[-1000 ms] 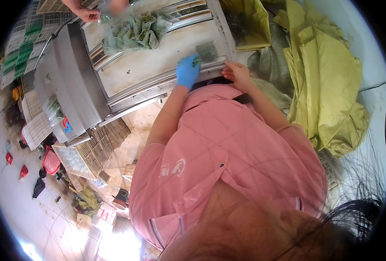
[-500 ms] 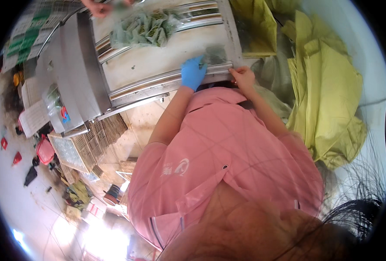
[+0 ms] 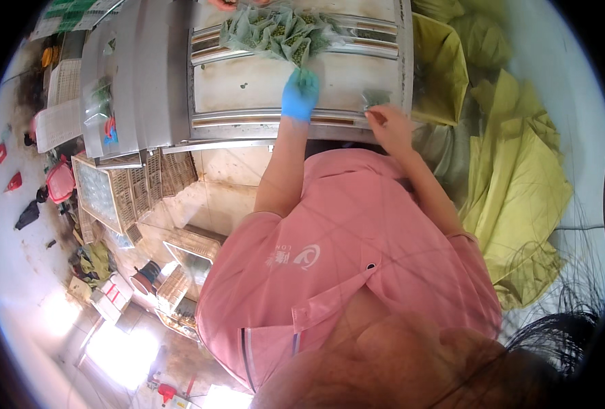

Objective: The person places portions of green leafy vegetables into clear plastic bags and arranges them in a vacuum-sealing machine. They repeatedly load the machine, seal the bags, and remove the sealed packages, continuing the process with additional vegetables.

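My left hand, in a blue glove, reaches over the white worktop to the near tip of a heap of clear plastic bags with green contents. Its fingers are bent together on the edge of one bag and somewhat blurred. My right hand is bare, at the metal rail along the worktop's near side. Its fingers are curled beside a small, dark greenish clear bag at the right end of the worktop. What they hold, if anything, does not show.
Another person's hand shows at the far edge, behind the heap. A steel housing stands left of the worktop. Yellow sacks fill the right side. Stacked crates stand at lower left.
My gloved left hand has moved away from the near rail, forward to the bag heap. My right hand stays by the rail near the small bag. The view has shifted, moving the worktop rightward.
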`<state>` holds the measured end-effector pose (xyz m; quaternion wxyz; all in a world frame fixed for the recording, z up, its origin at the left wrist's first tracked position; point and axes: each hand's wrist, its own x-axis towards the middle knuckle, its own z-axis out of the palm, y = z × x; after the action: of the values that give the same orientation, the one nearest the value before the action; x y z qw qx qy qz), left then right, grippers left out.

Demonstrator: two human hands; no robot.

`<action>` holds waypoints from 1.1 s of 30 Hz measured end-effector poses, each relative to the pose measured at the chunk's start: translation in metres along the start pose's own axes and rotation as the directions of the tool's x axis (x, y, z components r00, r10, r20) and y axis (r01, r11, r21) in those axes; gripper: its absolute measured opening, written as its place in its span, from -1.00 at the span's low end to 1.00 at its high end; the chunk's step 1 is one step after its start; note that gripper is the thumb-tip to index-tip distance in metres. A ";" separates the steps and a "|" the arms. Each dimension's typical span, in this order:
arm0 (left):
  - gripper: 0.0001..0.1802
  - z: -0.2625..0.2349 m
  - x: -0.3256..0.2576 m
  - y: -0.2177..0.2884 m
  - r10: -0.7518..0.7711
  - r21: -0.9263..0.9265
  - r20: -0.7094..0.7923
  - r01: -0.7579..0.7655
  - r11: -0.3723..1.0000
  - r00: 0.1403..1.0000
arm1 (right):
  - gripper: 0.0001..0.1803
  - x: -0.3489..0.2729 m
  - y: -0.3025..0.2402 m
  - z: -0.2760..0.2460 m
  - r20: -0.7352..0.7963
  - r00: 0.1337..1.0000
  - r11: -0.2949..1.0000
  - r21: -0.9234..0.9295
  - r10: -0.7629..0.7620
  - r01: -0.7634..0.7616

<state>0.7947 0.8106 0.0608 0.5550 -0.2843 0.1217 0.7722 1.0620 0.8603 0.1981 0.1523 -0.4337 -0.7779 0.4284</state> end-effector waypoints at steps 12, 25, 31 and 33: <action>-0.57 0.035 -0.105 -0.027 0.154 0.989 0.149 -0.151 -0.002 0.977 | -0.60 0.068 0.007 0.026 0.595 0.730 0.550 0.506 0.336 -0.665; -0.61 0.017 -0.055 -0.027 0.097 0.508 0.613 -0.296 -0.809 0.784 | -0.79 0.083 0.019 0.044 0.323 0.946 0.752 -0.621 -0.009 0.219; -0.61 0.028 -0.065 -0.005 -0.026 0.585 0.307 -0.210 -0.783 0.951 | -0.80 0.041 0.014 0.029 0.340 0.927 0.947 -0.213 -0.158 0.240; -0.60 0.029 -0.064 -0.004 -0.040 0.605 0.302 -0.223 -0.764 0.953 | -0.86 0.032 0.028 0.040 0.309 0.886 0.874 -0.237 -0.346 0.424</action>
<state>0.8040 0.7763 0.1212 0.3537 0.4915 0.7580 0.2424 1.0350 0.8721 0.1479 0.0658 -0.2274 -0.9175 0.3194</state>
